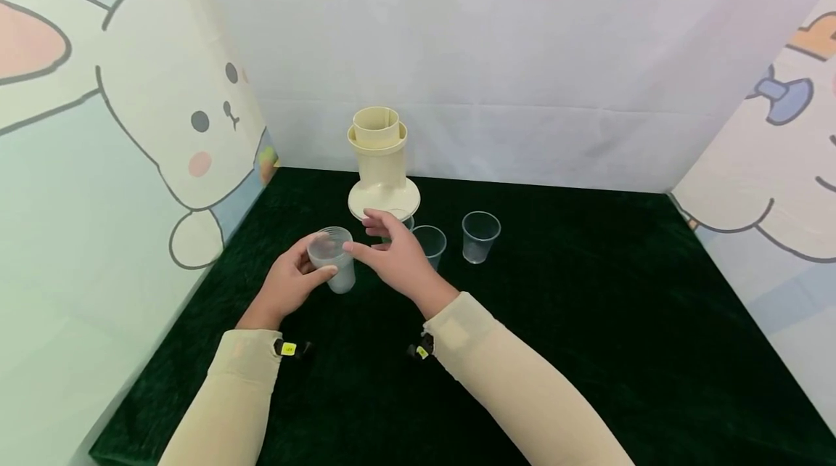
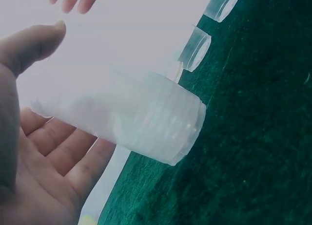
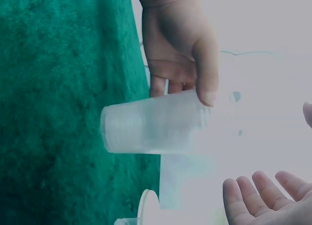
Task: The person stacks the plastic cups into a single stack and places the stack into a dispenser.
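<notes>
My left hand point(image 1: 286, 284) grips a stack of nested clear plastic cups point(image 1: 342, 276), thumb on the near side and fingers around the far side. The stack is held upright above the dark green cloth; its ridged layered lower end shows as cup stack point(image 2: 165, 122) in the left wrist view. Just right of it, my right hand point(image 1: 406, 264) holds nothing, its fingers point(image 3: 261, 191) extended and spread, the thumb close to the stack's rim. Beyond that hand stand single clear cups: one cup point(image 1: 429, 239) partly behind the wrist, another mostly hidden behind the fingers, and a third cup point(image 1: 480, 235) farther right.
A cream plastic stand point(image 1: 382, 165) with a round base and an open cylindrical top stands at the back of the table, behind the cups. Green cloth point(image 1: 588, 321) covers the table. A white curtain point(image 1: 522, 52) hangs behind, with cartoon-printed panels point(image 1: 130, 183) at both sides.
</notes>
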`<state>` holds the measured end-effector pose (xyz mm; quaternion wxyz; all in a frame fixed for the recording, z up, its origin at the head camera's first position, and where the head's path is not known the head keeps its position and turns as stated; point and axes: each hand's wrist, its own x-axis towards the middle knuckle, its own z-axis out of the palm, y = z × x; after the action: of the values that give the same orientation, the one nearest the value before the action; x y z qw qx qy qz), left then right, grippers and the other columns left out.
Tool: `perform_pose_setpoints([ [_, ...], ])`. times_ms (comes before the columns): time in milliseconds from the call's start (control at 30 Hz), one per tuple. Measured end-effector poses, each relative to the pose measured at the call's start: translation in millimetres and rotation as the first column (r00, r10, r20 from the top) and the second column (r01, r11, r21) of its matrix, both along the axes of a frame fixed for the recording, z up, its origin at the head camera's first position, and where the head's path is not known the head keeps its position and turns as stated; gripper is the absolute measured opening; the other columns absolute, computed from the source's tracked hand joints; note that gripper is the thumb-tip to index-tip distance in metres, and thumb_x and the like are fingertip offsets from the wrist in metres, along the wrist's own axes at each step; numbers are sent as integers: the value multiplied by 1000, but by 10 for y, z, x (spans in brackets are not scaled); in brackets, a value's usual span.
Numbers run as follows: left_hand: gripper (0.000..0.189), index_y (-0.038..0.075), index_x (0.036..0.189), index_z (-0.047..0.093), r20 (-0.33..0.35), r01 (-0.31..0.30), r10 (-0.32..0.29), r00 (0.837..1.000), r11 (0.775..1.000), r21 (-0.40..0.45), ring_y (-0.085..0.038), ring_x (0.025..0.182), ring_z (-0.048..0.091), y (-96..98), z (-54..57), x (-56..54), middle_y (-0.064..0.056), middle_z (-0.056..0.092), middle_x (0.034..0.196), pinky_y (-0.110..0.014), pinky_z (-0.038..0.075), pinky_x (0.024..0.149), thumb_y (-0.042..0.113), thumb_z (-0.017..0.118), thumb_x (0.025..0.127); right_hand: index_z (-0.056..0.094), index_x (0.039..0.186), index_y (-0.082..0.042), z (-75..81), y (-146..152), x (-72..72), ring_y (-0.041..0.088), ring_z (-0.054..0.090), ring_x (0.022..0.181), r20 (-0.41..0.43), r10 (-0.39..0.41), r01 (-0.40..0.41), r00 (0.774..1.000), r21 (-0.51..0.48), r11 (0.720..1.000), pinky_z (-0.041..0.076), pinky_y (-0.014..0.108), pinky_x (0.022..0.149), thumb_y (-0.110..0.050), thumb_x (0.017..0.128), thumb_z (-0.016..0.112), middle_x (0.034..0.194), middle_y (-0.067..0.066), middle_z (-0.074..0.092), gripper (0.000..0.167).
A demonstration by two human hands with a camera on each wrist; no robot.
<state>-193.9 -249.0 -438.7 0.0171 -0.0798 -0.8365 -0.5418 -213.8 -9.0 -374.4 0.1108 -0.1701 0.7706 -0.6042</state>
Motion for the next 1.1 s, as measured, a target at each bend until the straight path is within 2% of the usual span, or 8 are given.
perform_pose_setpoints([
  [133,72,14,157,39,9,-8,8,1000,1000,1,-33,135,53,0,10,2,-15,51,148,-55,41,112,31,75,97,45,153,-28,37,72,-8,21,50,135,7,5,-5,1000,-32,999,48,48,106,-50,93,75,147,-2,54,71],
  [333,72,14,157,39,7,-4,4,1000,1000,-2,-31,133,55,12,20,-7,-15,52,148,-52,44,109,31,75,97,45,153,-29,78,225,-32,16,51,133,1,18,-18,1000,-70,997,48,47,106,-54,92,74,145,-5,54,72],
  [533,73,14,158,39,9,-3,3,1000,1000,-7,-31,133,55,11,22,-20,-14,51,148,-51,45,109,32,75,97,47,151,-26,140,428,-56,15,53,131,-46,-41,36,998,-116,993,46,44,108,-45,93,76,142,-4,55,68],
  [667,74,14,158,37,13,-8,8,1000,1000,-16,-31,133,55,-2,22,-11,-15,51,149,-52,45,109,33,75,97,47,152,-23,166,552,-94,13,52,132,-71,-77,69,995,-106,992,44,44,109,-41,94,76,143,-2,56,67],
  [933,73,14,159,37,10,-9,9,1000,1000,-18,-32,133,55,-21,-5,-8,-16,51,149,-52,46,108,30,74,98,44,154,-24,121,832,-183,13,49,134,-89,-123,116,988,-81,990,41,45,112,-49,92,76,146,-3,53,75],
  [1100,74,14,159,37,9,-9,10,1000,1000,-26,-32,130,58,-10,-10,-13,-16,52,148,-52,48,106,32,74,98,42,155,-20,49,1042,-208,17,48,136,-129,-151,143,980,-71,987,39,47,114,-44,95,75,148,1,52,73],
])
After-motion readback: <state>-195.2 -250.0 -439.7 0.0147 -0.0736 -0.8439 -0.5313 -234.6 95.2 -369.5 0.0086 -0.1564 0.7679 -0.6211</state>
